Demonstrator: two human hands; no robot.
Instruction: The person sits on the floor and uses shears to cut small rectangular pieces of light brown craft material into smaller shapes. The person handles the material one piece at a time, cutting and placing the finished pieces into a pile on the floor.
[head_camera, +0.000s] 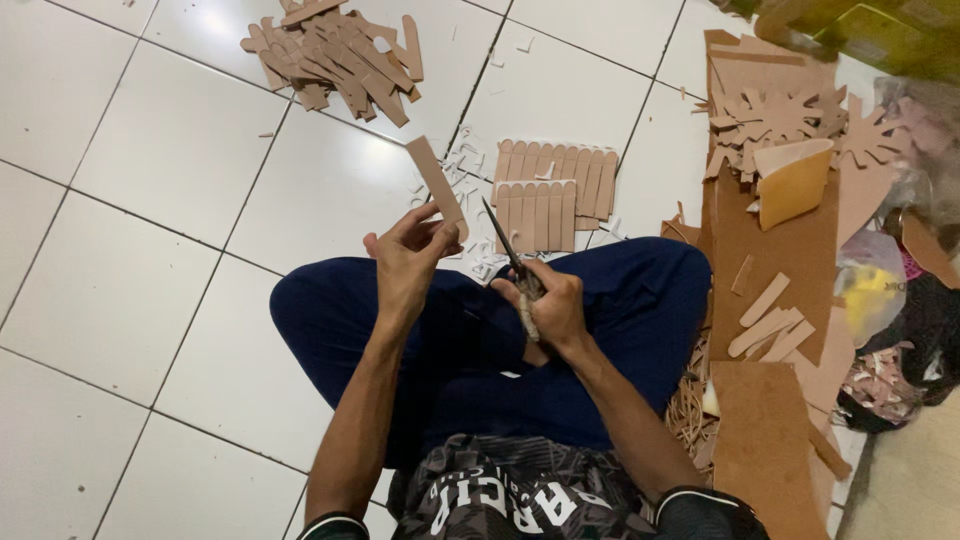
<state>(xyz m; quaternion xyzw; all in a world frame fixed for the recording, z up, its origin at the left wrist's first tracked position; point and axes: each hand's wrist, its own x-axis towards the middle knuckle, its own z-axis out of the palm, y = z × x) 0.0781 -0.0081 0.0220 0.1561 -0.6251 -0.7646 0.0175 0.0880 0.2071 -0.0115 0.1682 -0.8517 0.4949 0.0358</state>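
Note:
I sit cross-legged on a white tiled floor in dark blue trousers. My left hand (405, 262) pinches the lower end of a long tan cardboard strip (435, 182) that points up and to the left. My right hand (552, 305) grips the handles of a pair of scissors (505, 240), whose blades point up towards the strip. The blade tips stop a little to the right of the strip and do not touch it.
Two neat rows of rounded tan strips (553, 190) lie just beyond my knees, with small white scraps around them. A loose heap of cut strips (335, 55) sits farther off. Tan sheets, leaf-shaped cutouts (775, 115) and offcuts crowd the right side.

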